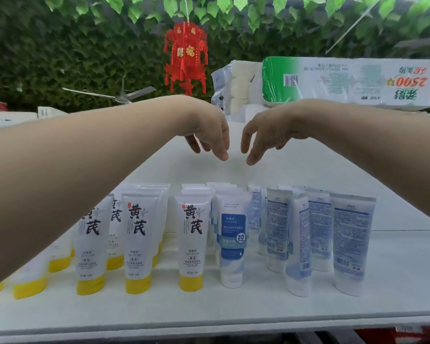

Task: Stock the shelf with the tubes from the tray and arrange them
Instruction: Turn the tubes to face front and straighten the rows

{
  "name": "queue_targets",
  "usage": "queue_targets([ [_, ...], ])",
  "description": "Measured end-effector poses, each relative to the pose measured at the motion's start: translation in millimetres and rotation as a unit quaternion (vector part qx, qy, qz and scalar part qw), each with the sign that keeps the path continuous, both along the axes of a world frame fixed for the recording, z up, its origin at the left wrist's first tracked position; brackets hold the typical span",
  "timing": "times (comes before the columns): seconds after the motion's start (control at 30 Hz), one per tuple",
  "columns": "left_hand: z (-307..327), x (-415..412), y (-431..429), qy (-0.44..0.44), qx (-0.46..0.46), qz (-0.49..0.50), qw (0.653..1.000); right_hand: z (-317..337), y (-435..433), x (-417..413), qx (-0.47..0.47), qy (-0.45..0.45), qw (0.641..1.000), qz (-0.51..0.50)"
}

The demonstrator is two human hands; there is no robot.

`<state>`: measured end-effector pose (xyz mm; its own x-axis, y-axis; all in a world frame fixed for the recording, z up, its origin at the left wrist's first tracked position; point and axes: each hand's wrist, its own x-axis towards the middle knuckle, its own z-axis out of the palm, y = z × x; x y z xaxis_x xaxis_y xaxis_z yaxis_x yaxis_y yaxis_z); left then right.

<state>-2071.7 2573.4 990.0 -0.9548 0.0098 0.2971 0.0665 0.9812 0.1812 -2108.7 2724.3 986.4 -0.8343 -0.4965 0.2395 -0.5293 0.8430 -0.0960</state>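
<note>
Tubes (196, 247): stand cap-down in rows on the white shelf (234, 311), toward its front edge.

- Yellow-capped tubes (138, 244): several rows deep, at 7 o'clock of the left hand (209, 135).
- Blue-printed tubes (349, 244): white caps, at 5 o'clock of the right hand (266, 135). They show their back labels.
- Front-facing blue tube (231, 242): sits between the two groups with its label turned forward.

Hands: both hang over bare shelf behind the rows, with wrists bent and fingers drooping loosely apart. They grip nothing. Their fingertips are near each other but not touching. All tubes lie around 6 o'clock of the hands, well apart from them, and none is touched.

Background: a toilet paper pack (353, 83) is at 1 o'clock of the right hand. A red lantern (185, 58) hangs at 12 o'clock, in front of a leaf wall (60, 58).
</note>
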Motion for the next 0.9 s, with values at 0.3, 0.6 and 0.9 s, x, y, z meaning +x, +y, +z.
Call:
queue_targets([
  [0.3, 0.0, -56.4, 55.9, -0.011, 0.049, 0.001, 0.999, 16.4, 71.4, -61.0, -0.009, 0.005, 1.0, 0.017],
  [0.6, -1.4, -103.8, 89.0, -0.042, 0.052, 0.033, 0.997, 21.0, 111.1, -118.2, 0.006, -0.002, 0.998, 0.061],
  [0.9, -10.7, -136.2, 86.5, -0.14, 0.049, 0.075, 0.986, 10.5, 106.4, -160.0, 0.035, -0.03, 0.996, 0.072],
])
